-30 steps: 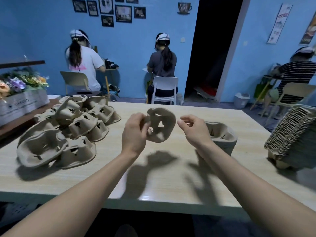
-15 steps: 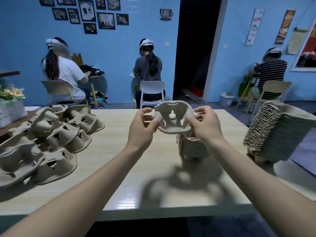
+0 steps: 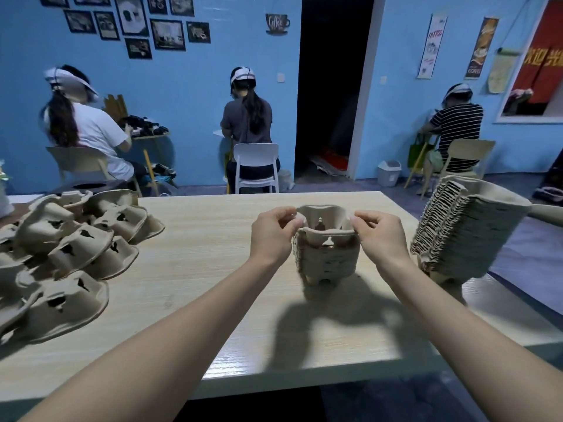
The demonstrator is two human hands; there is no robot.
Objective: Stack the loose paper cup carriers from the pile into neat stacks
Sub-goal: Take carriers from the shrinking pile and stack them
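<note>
Two hands set a paper cup carrier onto a short stack, mid-table.

Left hand [image 3: 271, 234] & right hand [image 3: 379, 236] each pinch one end of the carrier [image 3: 323, 222] w/ curled fingers & thumb; it's now seated on top of the short stack [image 3: 327, 258] in the middle of the table [image 3: 198, 248]. Half a sec ago it was held up in the air above that stack, so it has come down and looks nested, tho the grip isn't let go yet. Loose pile [image 3: 70, 245] of carriers lies well apart at the left, many left to do. A taller, leaning stack [image 3: 466, 233] stands at the right edge. Likely next: release, reach left for another. Three people sit far off, backs turned, by a blue wall.
</note>
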